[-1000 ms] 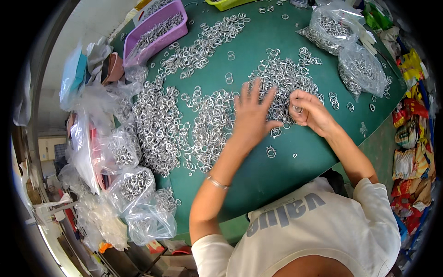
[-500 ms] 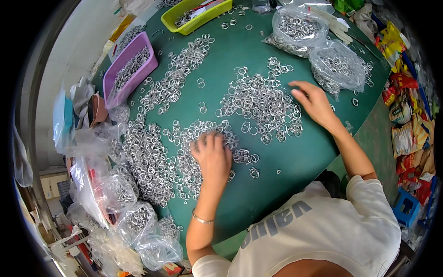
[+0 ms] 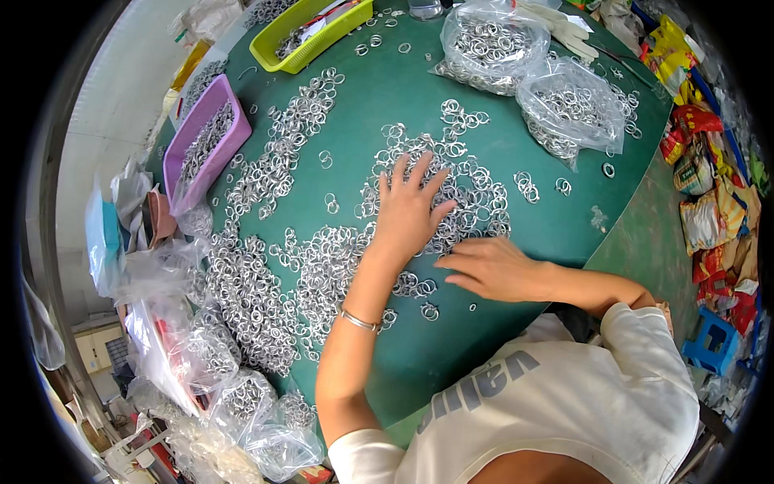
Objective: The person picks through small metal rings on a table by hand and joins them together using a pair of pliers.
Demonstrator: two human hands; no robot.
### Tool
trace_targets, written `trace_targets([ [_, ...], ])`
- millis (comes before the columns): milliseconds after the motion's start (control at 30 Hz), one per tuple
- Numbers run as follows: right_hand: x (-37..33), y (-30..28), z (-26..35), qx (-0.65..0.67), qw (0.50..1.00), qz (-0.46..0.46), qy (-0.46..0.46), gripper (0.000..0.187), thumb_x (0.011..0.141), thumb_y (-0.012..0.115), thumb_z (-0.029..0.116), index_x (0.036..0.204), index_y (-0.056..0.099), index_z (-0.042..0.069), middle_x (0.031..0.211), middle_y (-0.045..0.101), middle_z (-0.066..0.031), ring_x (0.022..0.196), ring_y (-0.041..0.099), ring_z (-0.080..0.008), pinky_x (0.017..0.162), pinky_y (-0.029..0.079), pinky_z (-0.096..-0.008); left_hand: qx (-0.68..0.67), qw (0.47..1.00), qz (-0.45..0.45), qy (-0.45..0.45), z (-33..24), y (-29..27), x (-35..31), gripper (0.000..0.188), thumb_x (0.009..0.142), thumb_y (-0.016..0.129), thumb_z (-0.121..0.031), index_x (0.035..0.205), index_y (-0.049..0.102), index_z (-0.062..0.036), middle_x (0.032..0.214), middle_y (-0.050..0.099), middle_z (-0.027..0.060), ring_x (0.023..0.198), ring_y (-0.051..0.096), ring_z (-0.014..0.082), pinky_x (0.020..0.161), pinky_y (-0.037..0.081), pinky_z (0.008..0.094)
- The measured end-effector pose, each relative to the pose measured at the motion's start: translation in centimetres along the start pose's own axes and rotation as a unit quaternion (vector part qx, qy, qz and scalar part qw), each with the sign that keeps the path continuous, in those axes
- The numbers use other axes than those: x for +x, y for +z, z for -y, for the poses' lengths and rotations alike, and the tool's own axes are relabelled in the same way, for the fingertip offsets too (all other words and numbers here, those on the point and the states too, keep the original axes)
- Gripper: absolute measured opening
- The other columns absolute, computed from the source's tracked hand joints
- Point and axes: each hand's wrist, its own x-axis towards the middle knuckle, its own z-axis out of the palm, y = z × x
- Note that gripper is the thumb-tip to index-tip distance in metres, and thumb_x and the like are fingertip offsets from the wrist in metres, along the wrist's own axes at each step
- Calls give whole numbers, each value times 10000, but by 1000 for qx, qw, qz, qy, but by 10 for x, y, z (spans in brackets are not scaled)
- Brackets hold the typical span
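Many small silver metal rings, some with a little tab like hose clamps, lie in heaps on the green table. My left hand [image 3: 409, 211] rests on the middle heap of rings [image 3: 481, 194], palm down with fingers spread. It hides the rings beneath it. Close to the heap's near edge is my right hand [image 3: 493, 270], fingers stretched to the left and thumb slightly apart; no ring shows in it. Under and beside my left wrist spreads a second heap of rings [image 3: 326, 270], which meets a larger left heap [image 3: 251, 310]. A few loose rings [image 3: 526, 187] lie right of the middle heap.
A purple basket [image 3: 235, 133] and a yellow-green basket [image 3: 310, 40] hold more metal parts at the far left. Clear bags of rings [image 3: 576, 109] stand at the far right, near a pale glove [image 3: 564, 31]. Filled bags [image 3: 246, 399] line the left edge. A blue stool [image 3: 711, 339] stands right.
My left hand has moved from the near-left heap up and right onto the middle heap. My right hand has come from that heap's far right side toward its near edge. The view has shifted slightly.
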Motion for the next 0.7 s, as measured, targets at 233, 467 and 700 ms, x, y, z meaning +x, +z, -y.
trace_targets([
  [233,-1,-53,-53,-101,972,-156,141,184,788,621,159,941,607,58,812,577,-124,747,569,-312,623,457,-415,30,999,-6,-35,-1,-7,-55,307,717,570,-39,1024,558,-59,1106,499,128,1078,444,330,939,328,450],
  [467,36,-50,-66,-172,962,-190,92,176,762,646,150,896,588,52,768,506,-94,723,533,-293,589,419,-406,6,994,-78,-77,-17,-18,-97,317,649,556,91,928,599,-53,1009,526,126,937,498,292,825,378,386],
  [700,45,-54,-83,-218,959,-137,117,113,770,602,107,761,542,12,784,552,-123,767,564,-318,603,452,-424,-52,967,-181,-172,-17,-20,-113,285,691,543,129,924,601,-25,990,543,145,877,539,299,761,423,356],
])
